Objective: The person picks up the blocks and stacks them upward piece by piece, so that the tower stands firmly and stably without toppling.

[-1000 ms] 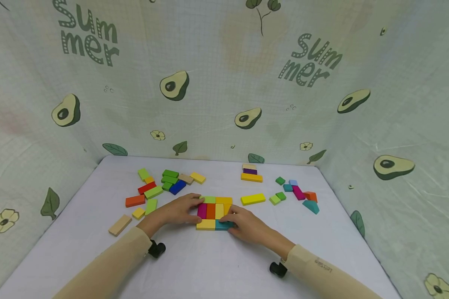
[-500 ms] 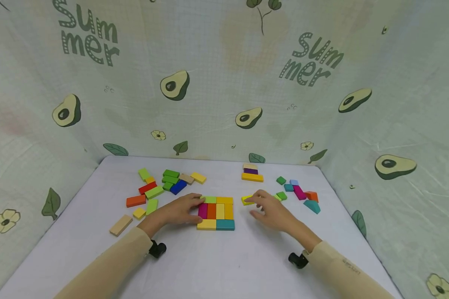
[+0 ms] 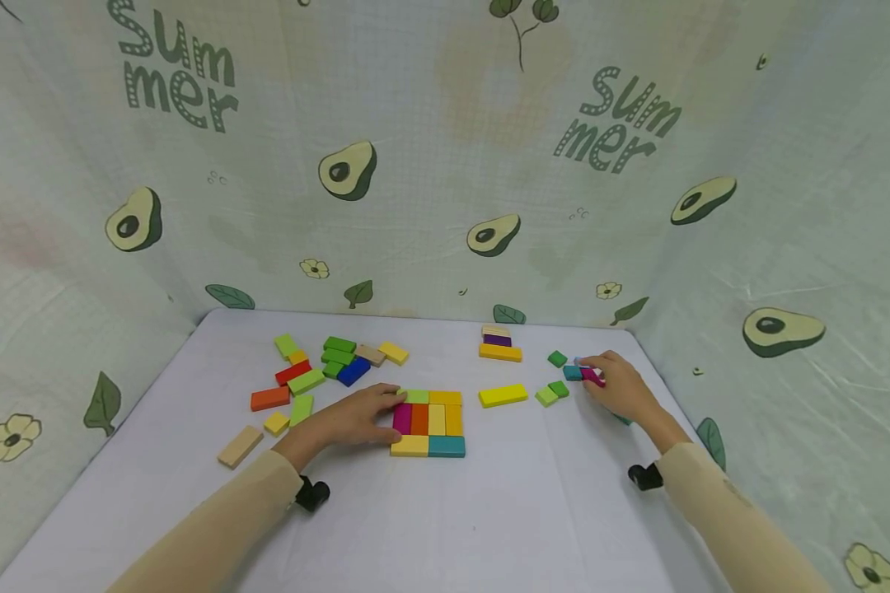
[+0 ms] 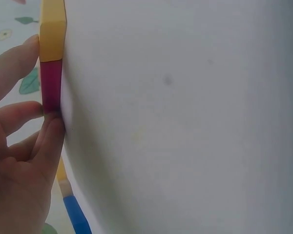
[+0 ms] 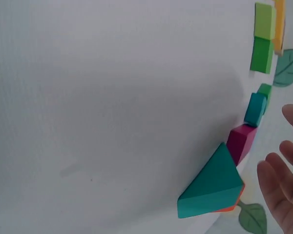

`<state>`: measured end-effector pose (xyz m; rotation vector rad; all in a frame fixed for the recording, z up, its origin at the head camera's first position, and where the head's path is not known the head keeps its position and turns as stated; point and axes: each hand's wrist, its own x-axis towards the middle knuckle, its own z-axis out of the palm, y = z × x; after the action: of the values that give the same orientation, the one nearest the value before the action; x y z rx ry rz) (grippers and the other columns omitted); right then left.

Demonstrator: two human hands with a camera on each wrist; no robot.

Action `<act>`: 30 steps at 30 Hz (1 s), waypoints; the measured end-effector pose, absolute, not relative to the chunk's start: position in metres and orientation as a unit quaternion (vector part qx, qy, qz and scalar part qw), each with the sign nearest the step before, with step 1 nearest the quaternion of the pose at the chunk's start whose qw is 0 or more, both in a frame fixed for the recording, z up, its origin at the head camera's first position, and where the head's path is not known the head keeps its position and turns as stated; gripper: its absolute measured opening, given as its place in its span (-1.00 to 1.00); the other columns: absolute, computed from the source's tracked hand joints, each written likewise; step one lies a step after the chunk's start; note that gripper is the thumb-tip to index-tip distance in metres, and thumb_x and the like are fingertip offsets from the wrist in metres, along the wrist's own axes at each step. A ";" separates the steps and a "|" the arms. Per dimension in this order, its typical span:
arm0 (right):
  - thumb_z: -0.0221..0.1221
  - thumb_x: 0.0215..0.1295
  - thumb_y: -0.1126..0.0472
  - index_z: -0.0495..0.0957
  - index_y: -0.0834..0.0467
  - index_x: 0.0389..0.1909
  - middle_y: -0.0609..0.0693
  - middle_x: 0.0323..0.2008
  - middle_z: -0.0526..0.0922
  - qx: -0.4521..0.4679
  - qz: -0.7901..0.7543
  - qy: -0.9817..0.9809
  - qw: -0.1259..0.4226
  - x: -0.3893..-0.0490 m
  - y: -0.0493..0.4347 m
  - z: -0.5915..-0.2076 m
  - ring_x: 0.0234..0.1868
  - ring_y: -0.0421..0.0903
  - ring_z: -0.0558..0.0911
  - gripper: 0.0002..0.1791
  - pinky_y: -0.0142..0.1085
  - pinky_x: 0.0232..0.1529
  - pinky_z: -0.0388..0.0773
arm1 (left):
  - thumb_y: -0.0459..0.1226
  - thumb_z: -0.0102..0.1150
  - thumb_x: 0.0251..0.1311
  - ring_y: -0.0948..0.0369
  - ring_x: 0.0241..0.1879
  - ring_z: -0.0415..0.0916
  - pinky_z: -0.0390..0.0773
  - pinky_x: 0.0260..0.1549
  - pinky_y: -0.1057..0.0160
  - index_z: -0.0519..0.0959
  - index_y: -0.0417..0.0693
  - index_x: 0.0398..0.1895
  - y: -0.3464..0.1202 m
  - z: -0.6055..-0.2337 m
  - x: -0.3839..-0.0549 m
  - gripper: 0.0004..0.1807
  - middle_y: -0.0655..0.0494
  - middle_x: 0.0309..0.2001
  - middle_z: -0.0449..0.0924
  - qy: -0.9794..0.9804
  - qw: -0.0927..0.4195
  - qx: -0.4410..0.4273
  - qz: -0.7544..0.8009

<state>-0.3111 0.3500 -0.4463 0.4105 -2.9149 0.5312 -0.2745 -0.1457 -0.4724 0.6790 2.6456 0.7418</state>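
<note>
I have the left hand resting unclenched against the block square at its nine o'clock, the right hand released over the loose magenta block toward two o'clock.

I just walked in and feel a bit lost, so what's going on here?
A person is handling coloured blocks on a white-covered table. The left hand touches the left side of a flat rectangle of blocks. The right hand is by a magenta block, its fingers seemingly apart from it in the right wrist view. A long yellow block lies between the rectangle and that hand.
</note>
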 end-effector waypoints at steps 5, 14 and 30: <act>0.36 0.41 0.26 0.60 0.33 0.28 0.36 0.03 0.59 0.115 0.164 -0.978 0.054 -0.321 0.363 -0.454 -0.16 0.13 0.59 -0.53 0.10 -0.06 0.67 | 0.04 0.44 0.32 -0.08 0.58 0.20 0.35 0.48 -0.21 0.38 0.05 0.60 -0.146 -0.475 -0.276 -0.17 -0.04 0.62 0.23 0.923 0.155 0.240 0.258; 0.35 0.40 0.26 0.58 0.38 0.28 0.41 0.05 0.60 0.101 0.152 -0.983 0.027 -0.328 0.369 -0.464 -0.02 0.28 0.60 -0.51 0.28 0.11 0.61 | 0.04 0.44 0.33 -0.07 0.58 0.20 0.35 0.48 -0.20 0.38 0.07 0.61 -0.144 -0.475 -0.275 -0.17 -0.02 0.62 0.23 0.924 0.154 0.240 0.255; 0.48 0.26 0.25 0.50 0.41 0.36 0.36 0.14 0.58 0.149 0.158 -0.974 -0.071 -0.306 0.363 -0.452 -0.10 0.10 0.58 -0.30 0.02 -0.01 0.73 | 0.04 0.43 0.33 -0.07 0.58 0.20 0.33 0.49 -0.21 0.38 0.09 0.61 -0.147 -0.475 -0.274 -0.18 -0.01 0.63 0.22 0.924 0.157 0.239 0.253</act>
<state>-0.3061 0.3632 -0.4517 0.4895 -3.2055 0.5208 -0.2736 -0.1470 -0.4753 0.6834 2.6458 0.7228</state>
